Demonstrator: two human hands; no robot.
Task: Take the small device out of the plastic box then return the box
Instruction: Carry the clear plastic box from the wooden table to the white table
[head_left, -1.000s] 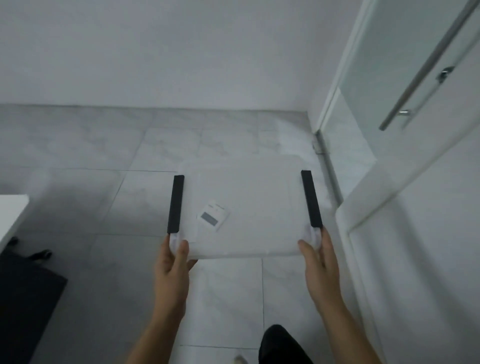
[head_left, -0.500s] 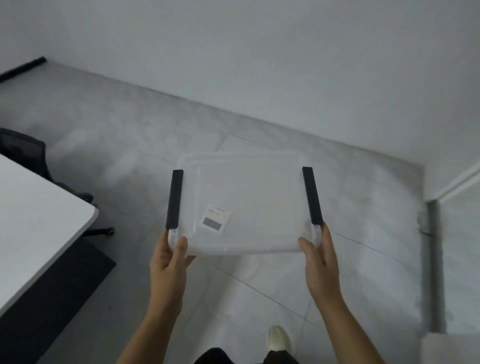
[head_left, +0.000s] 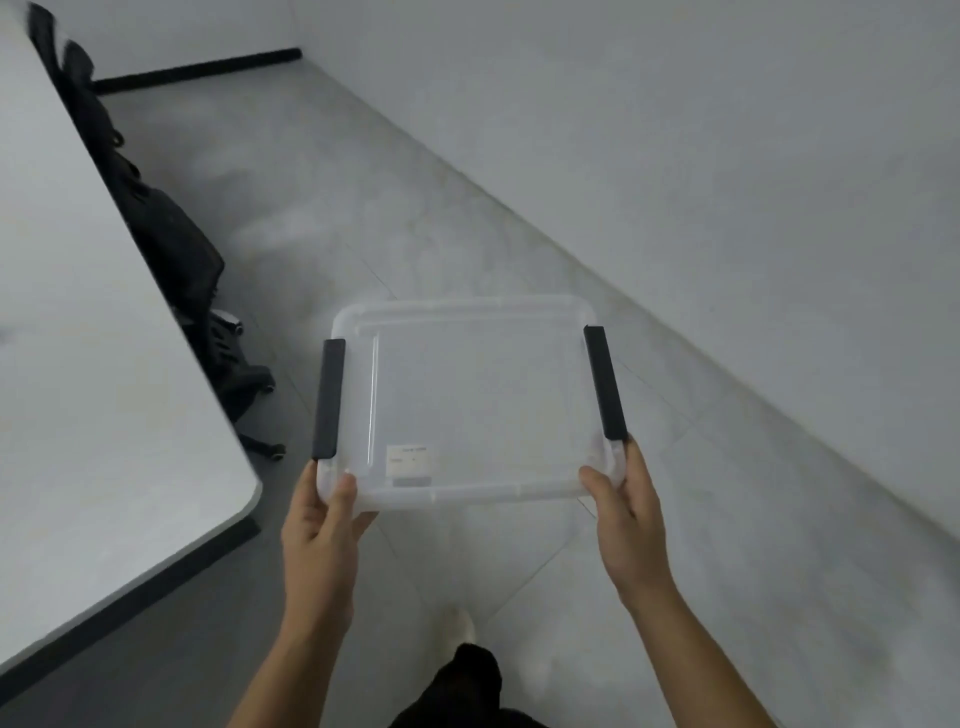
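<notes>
A clear plastic box (head_left: 483, 395) with a lid and two black side clips is held level in front of me, above the tiled floor. My left hand (head_left: 324, 525) grips its near left corner, thumb on the lid. My right hand (head_left: 626, 512) grips the near right corner below the right black clip (head_left: 604, 383). A small white label (head_left: 410, 462) sits on the lid near my left thumb. No small device can be made out through the cloudy plastic.
A white table (head_left: 78, 364) fills the left side, its rounded corner close to my left hand. A black office chair (head_left: 208, 291) stands tucked beside it. The white wall (head_left: 675, 130) runs diagonally on the right. My shoe (head_left: 460, 626) shows on the grey tiles below.
My view has swung left: the glass door and its frame are gone, and the table and chair have come in. Both hands keep the same hold on the box.
</notes>
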